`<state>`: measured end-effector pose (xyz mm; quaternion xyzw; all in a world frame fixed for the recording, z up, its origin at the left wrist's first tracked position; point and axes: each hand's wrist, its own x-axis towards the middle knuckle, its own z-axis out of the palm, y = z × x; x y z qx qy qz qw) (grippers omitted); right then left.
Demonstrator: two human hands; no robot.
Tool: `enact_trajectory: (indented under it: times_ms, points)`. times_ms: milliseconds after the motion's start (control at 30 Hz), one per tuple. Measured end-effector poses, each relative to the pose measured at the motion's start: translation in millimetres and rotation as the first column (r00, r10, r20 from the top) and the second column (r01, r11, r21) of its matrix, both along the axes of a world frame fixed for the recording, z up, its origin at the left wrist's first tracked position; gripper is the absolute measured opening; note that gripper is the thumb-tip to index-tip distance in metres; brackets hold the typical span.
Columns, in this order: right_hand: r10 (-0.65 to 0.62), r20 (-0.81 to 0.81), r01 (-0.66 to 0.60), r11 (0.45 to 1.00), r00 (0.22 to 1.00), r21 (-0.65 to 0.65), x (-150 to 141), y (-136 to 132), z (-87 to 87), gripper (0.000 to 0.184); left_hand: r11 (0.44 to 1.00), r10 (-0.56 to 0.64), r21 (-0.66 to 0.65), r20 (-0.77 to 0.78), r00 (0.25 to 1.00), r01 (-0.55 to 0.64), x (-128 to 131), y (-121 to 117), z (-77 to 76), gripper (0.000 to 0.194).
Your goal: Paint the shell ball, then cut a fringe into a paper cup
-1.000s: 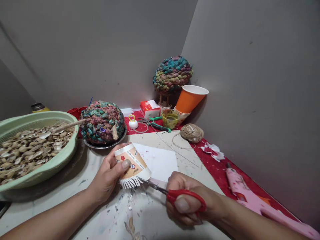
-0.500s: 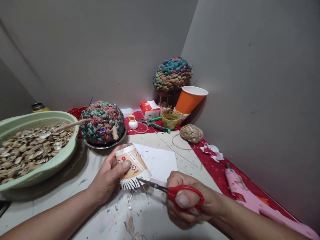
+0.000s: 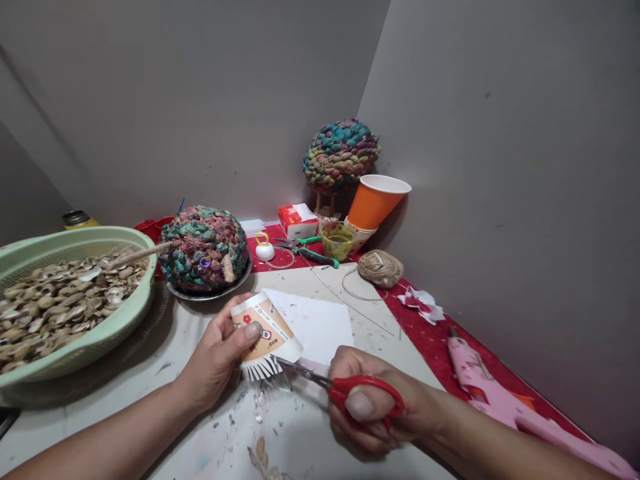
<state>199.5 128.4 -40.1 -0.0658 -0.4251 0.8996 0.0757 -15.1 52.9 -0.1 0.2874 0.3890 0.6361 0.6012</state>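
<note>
My left hand (image 3: 225,350) grips a tan and white printed paper cup (image 3: 273,327), thumb pressed on its side. The cup lies tilted, and its lower edge is snipped into a fringe of thin white strips. In my right hand (image 3: 367,407) are scissors (image 3: 345,387) with red handles, fingers wrapped through the loops. The blade tips touch the cup's edge at the right end of the fringe. A sheet of white paper (image 3: 325,327) lies on the table behind the cup.
A green basket of shells (image 3: 150,280) stands at left, beside a colourful shell-covered ball (image 3: 205,243) on a metal dish. Behind are pliers (image 3: 317,257), an orange cup (image 3: 375,203), and a twine ball (image 3: 380,268). A pink glue gun (image 3: 480,373) lies at right.
The view has shifted slightly. The scissors' tips stay at the cup's fringed edge, with the handles closer together now. Both hands keep their holds.
</note>
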Motion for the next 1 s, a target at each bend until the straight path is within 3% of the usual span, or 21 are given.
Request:
enact_trajectory:
  times_ms: [333,600,700,833,900,1000]
  points:
    - [-0.034,-0.033,0.035,0.999,0.999,0.013,0,-1,8.1,0.049,0.999,0.039,-0.036,0.013,0.999,-0.038,-2,3,-2.3,0.038]
    - [-0.093,0.035,0.082,0.965,0.995,0.247,2,1,15.1,0.053,0.989,0.1,-0.117,0.086,0.991,-0.09,-11,7,-5.9,0.03]
    - [-0.125,0.06,0.089,0.905,0.99,0.416,0,0,20.2,0.056,0.984,0.137,-0.131,0.112,0.984,-0.122,-12,8,-7.5,0.029]
    - [-0.202,0.014,0.14,0.725,0.979,0.674,-3,-6,15.0,0.052,0.978,0.149,-0.163,0.108,0.983,-0.131,-11,8,-5.8,0.033]
    - [-0.189,0.046,0.098,0.686,0.981,0.721,-4,-7,9.7,0.048,0.978,0.146,-0.167,0.098,0.984,-0.128,-11,8,-4.7,0.033]
    - [-0.226,0.07,0.105,0.677,0.972,0.728,-5,-6,9.0,0.047,0.976,0.166,-0.158,0.09,0.982,-0.15,-10,9,-3.9,0.031]
